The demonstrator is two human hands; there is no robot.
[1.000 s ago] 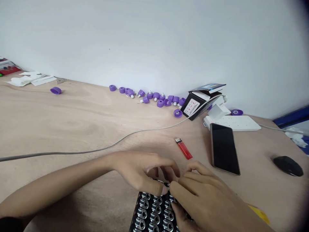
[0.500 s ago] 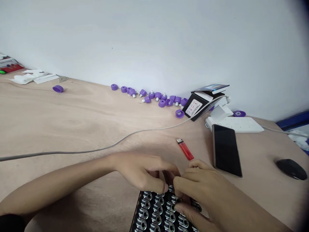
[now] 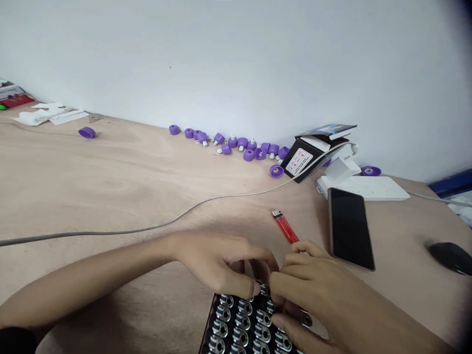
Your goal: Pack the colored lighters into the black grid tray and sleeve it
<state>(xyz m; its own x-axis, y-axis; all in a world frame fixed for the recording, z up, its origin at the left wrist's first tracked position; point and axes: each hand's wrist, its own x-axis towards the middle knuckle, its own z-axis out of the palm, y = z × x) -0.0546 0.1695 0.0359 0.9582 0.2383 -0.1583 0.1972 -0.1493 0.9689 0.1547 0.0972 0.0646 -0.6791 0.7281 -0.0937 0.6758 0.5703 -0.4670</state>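
At the bottom of the view is a black tray [image 3: 211, 322] packed with rows of small silver metal pieces [image 3: 242, 337], each with a round-holed tab and a dark-and-white striped end. My left hand [image 3: 217, 265] reaches over the tray's far edge, fingers curled and thumb tip against a piece in the back rows. From the right, my right hand [image 3: 313, 290] bends over the same corner with its fingers closed. Its thumb lies lower, beside another piece. Both hands' fingertips meet close together, and what they grip is hidden behind the knuckles.
A red lighter [image 3: 285, 227] lies just beyond my right hand. Further right are a phone [image 3: 351, 228], a black mouse [image 3: 450, 257] and a white power strip [image 3: 383, 188]. A black box [image 3: 306, 157] leans near purple caps [image 3: 242, 143] along the wall. A grey cable [image 3: 147, 229] crosses the table.
The view has shifted slightly, so things on the right sit a little further right. Both hands keep nearly the same pose over the tray's far corner.
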